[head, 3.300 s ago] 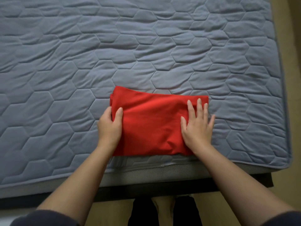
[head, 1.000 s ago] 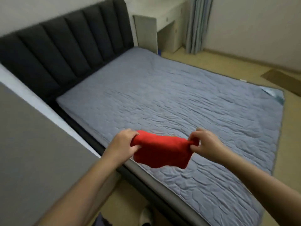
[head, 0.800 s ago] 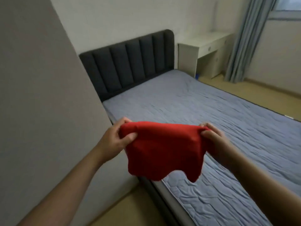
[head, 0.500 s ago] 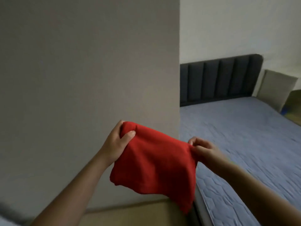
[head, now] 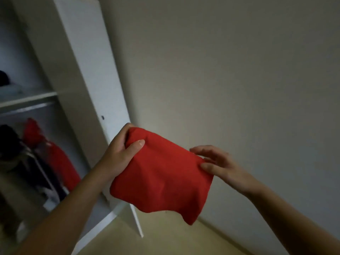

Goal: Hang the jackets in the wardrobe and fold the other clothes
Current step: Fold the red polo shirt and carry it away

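A folded red garment (head: pixel 161 177) hangs in the air between my hands. My left hand (head: pixel 119 153) grips its upper left corner, thumb on top. My right hand (head: pixel 219 164) pinches its right edge between thumb and fingers, with the other fingers spread. The garment's lower edge sags down. The open white wardrobe (head: pixel 77 74) stands to the left; inside it a red jacket (head: pixel 53 153) and dark jackets (head: pixel 16 153) hang from a rail.
The wardrobe's open door (head: pixel 95 89) stands just behind my left hand. A shelf (head: pixel 27 97) above the rail carries folded clothes (head: pixel 9 87). A plain wall (head: pixel 239 70) fills the right side. The yellowish floor (head: pixel 174 238) lies below.
I lifted the folded red garment off the bed and turned left with it; the bed has left the view and the open wardrobe has come in. My right fingers have loosened.
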The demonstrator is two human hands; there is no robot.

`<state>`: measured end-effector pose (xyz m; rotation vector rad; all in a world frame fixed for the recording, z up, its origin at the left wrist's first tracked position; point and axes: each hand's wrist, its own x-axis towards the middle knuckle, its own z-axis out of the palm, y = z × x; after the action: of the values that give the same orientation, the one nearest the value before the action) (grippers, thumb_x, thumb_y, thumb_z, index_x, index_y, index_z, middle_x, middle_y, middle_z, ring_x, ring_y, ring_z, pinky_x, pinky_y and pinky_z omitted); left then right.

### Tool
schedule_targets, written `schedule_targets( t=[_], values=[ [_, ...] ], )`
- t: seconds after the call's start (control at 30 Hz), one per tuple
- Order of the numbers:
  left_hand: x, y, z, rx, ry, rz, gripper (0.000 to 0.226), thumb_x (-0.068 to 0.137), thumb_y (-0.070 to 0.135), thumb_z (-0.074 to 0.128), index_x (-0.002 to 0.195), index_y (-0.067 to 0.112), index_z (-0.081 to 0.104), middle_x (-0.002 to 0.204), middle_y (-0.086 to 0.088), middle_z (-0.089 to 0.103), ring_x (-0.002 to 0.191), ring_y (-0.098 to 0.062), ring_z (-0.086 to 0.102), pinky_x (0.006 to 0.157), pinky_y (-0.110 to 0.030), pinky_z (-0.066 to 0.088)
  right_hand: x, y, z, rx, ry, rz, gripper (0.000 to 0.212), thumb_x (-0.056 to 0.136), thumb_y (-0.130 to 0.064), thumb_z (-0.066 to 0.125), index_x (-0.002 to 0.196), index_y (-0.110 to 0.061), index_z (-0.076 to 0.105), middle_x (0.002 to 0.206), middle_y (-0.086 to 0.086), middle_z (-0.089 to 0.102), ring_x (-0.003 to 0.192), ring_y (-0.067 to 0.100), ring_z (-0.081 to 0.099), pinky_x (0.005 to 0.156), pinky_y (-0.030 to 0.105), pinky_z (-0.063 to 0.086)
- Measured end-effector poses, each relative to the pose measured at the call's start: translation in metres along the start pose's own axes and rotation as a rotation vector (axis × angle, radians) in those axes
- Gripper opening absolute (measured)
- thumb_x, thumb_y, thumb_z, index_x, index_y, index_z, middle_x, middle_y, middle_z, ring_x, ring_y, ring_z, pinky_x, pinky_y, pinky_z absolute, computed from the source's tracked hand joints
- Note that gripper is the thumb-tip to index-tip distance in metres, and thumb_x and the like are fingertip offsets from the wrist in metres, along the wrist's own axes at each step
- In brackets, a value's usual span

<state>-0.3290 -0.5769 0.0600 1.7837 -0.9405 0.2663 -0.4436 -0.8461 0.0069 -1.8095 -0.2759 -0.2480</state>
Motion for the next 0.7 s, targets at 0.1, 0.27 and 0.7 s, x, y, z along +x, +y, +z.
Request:
schedule_targets(
  t=[0.1,0.27,0.7],
  values=[
    [-0.024,-0.017,-0.08,0.038,0.148,-0.062,0.016,0.072,0.047,0.056,0.085,0.039,0.053,0.077,0.023,0.059,0.07,0.009,0.053,0.068,-0.006,0.042,0.056,-0.006,0.069,-0.001,-0.198,0.026,0.027,0.082,-0.009,0.07,0.107,-0.006,0.062,0.102,0.007,0.066,0.092,0.017,0.063,0.085,0.035,0.051],
    [-0.076,-0.05,-0.201,0.087,0.281,-0.208,0.014,0.08,0.028,0.063,0.089,0.024,0.053,0.077,0.012,0.06,0.07,0.007,0.055,0.068,-0.009,0.044,0.13,-0.002,0.184,0.157,-0.279,0.014,0.013,0.081,-0.01,0.056,0.085,0.001,0.062,0.079,0.008,0.063,0.078,0.019,0.06,0.076,0.032,0.047],
    [-0.149,-0.137,-0.418,0.101,0.664,-0.65,0.042,0.07,0.051,0.068,0.106,0.031,0.057,0.102,0.002,0.068,0.082,-0.008,0.07,0.063,-0.021,0.054,0.316,0.007,0.45,0.648,-0.613,0.354,0.051,0.069,0.003,0.066,0.119,0.001,0.058,0.105,0.017,0.071,0.087,0.027,0.069,0.072,0.033,0.057]
  ],
)
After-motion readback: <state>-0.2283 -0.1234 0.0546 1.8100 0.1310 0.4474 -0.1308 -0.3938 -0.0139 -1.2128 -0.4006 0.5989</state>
